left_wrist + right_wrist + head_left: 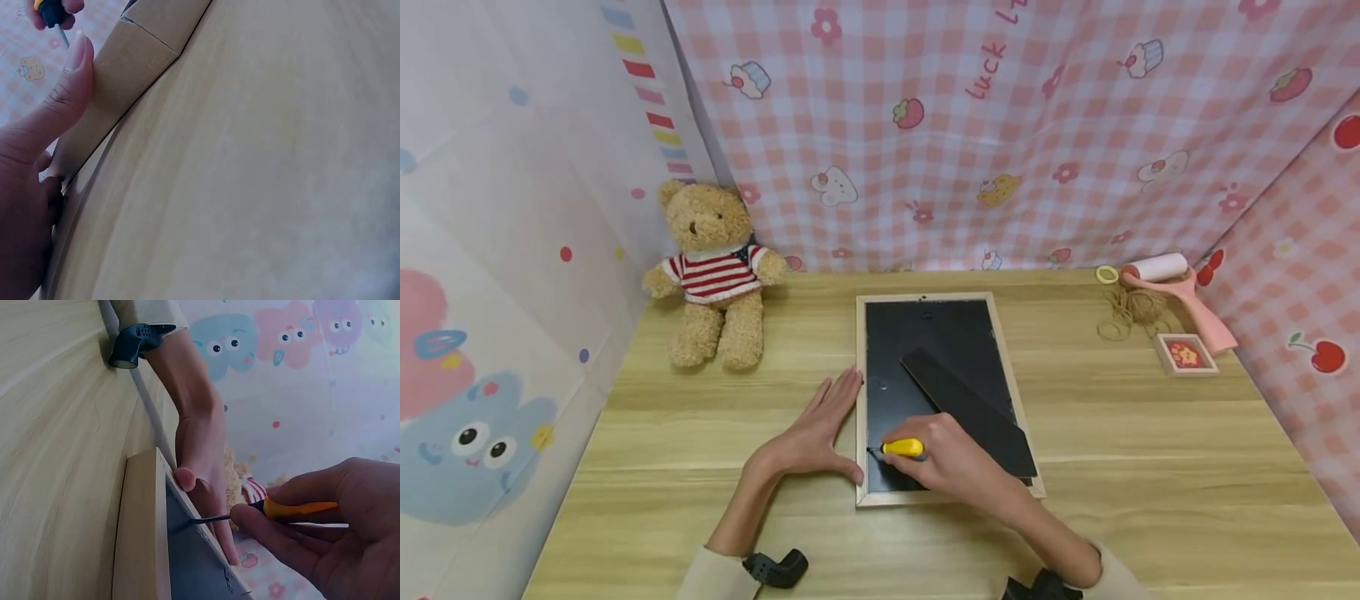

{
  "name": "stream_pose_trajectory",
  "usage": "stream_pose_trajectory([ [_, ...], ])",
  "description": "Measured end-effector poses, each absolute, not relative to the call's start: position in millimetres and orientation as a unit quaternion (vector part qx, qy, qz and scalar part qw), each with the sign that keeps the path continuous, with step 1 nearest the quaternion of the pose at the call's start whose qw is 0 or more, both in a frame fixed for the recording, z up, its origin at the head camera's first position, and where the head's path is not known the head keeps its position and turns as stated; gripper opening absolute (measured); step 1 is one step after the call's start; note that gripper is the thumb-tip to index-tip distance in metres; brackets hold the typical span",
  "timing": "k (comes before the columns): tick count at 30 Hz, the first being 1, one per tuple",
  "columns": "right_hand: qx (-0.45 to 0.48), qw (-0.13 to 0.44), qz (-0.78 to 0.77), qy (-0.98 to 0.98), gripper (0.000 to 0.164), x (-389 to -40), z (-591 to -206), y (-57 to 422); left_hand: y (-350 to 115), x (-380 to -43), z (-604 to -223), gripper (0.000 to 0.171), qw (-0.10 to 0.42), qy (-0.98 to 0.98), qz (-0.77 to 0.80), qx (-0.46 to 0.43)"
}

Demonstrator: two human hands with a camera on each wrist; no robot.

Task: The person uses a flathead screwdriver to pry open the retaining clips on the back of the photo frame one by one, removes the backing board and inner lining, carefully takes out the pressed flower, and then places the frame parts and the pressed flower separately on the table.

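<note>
A picture frame [861, 333] with a light wooden rim lies face down on the table, its black backing board [951, 333] upward. A black easel leg [973, 408] runs diagonally across the board. My right hand [958, 462] holds a small screwdriver [904, 448] by its yellow handle. The shaft [212, 519] meets the board close to the rim's left side, near the lower left corner. My left hand [808, 437] rests against the frame's left side, fingers extended and thumb spread towards the lower corner. In the left wrist view, the thumb [65, 87] lies on the wooden rim.
A teddy bear [711, 275] in a striped shirt sits at the back left of the table [700, 442]. At the back right are a pink lint roller [1202, 312], twine [1131, 308], a yellowish tape ring [1107, 274] and a small framed picture [1185, 355]. Patterned curtains stand behind.
</note>
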State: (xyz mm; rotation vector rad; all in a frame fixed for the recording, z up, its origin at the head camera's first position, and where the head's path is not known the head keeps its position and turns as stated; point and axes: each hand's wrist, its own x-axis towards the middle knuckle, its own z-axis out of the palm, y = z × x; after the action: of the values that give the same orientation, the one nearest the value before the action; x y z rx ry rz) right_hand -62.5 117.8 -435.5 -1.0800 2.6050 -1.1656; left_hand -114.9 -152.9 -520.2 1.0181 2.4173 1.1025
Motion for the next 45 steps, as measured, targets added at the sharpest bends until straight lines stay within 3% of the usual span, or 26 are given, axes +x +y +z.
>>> stream_pose_trajectory([
  [10, -0.234, 0.105, -0.477, 0.84, 0.027, -67.1, -459.6, 142.0, -154.1, -115.3, -516.3, 0.158, 0.157, 0.84, 0.383, 0.352],
  [16, -0.231, 0.128, -0.492, 0.83, 0.027, -75.4, -461.6, 144.0, -155.0, -114.9, -517.1, 0.157, 0.145, 0.837, 0.387, 0.359],
  [24, -0.29, 0.094, -0.422, 0.854, 0.021, -74.4, -439.2, 119.3, -155.7, -116.1, -511.9, 0.158, 0.169, 0.844, 0.373, 0.347],
  [30, -0.338, 0.057, -0.377, 0.86, 0.017, -67.0, -430.8, 108.7, -157.8, -114.9, -520.9, 0.156, 0.141, 0.836, 0.389, 0.362],
  [38, -0.223, 0.096, -0.49, 0.837, 0.027, -66.1, -457.7, 137.6, -155.4, -116.9, -527.8, 0.156, 0.135, 0.837, 0.388, 0.361],
  [45, -0.191, 0.113, -0.524, 0.822, 0.028, -62.7, -468.1, 140.7, -153.3, -117.1, -531.4, 0.161, 0.142, 0.851, 0.365, 0.351],
])
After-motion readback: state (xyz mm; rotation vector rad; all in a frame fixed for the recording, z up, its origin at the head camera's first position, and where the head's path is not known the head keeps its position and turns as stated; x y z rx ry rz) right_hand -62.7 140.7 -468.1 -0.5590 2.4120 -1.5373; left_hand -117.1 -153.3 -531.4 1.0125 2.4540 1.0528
